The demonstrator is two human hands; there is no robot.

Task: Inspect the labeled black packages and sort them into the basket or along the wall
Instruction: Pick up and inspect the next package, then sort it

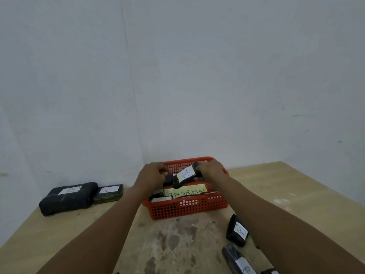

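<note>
Both hands, left [153,175] and right [210,171], grip a B package [184,176] over the red basket [189,208], which seemingly holds others already. Two packages [79,194] line the wall [177,76]; several [238,230] wait on the desk [286,190].

The light here is dim and flat, a cool grey wash over the wall [197,76] with no clear source and no glare. My forearms cast only faint, soft shadows on the table [296,194]. The wide lens bends the table edges outward and stretches my arms toward the lower corners. Everything looks slightly soft; the label on the package [185,175] I hold is blurred, and the wall shows blotchy compression.
</note>
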